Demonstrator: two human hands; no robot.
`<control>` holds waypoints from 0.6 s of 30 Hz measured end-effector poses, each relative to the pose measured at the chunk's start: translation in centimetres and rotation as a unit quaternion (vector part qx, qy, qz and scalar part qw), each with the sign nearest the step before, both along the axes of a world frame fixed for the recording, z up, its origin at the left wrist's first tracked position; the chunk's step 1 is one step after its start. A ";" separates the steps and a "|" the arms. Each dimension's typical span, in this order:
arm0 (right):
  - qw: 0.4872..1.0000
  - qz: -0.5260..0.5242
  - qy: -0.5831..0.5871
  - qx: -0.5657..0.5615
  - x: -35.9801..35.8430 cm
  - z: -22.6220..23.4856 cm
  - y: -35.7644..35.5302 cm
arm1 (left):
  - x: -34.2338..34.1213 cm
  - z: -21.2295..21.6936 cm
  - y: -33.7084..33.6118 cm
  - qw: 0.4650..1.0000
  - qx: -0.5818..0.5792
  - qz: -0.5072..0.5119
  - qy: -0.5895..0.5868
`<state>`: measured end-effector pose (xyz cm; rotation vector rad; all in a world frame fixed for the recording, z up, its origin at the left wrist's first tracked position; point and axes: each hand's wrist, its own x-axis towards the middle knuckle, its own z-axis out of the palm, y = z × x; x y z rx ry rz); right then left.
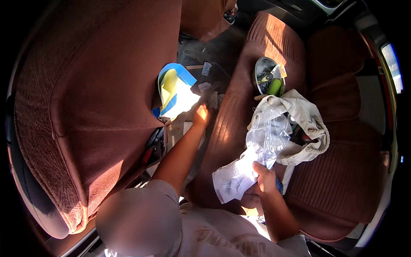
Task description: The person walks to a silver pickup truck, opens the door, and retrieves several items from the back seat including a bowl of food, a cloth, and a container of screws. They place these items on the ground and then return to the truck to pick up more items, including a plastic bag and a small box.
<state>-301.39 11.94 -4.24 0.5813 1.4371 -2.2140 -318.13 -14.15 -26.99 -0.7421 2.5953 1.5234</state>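
Note:
My left hand (201, 115) reaches down to the car floor between the seats, in a bright patch of sun beside scraps of paper (209, 92); its fingers are too washed out to read. My right hand (263, 177) is closed on a crumpled clear plastic bag (265, 137), whose white lower part (231, 182) hangs over the front edge of the brown rear seat (342, 180). The bag lies against a beige cloth (310, 124) on the seat cushion.
A brown front seat back (85, 107) fills the left, with a blue and yellow flat item (173, 85) sticking out behind it. A round metal bowl (265, 75) holding green things sits further along the rear seat. More litter (206, 67) lies on the dark floor.

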 end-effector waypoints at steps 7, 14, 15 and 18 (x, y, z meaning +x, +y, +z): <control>0.981 0.033 -0.062 0.178 1.0 -3.6 -1.4 | -10.0 -2.3 1.7 0.935 -0.336 -0.110 0.013; 0.992 -0.009 -0.040 0.116 1.0 -3.4 -3.1 | -13.4 -8.0 0.4 0.966 -0.190 -0.161 -0.069; 0.992 -0.013 -0.039 0.118 1.2 -3.5 -3.1 | -13.8 -8.2 0.2 0.966 -0.192 -0.158 -0.072; 0.993 -0.012 -0.022 0.116 0.7 -3.4 -3.2 | -14.2 -4.6 -0.4 0.986 -0.159 -0.034 -0.030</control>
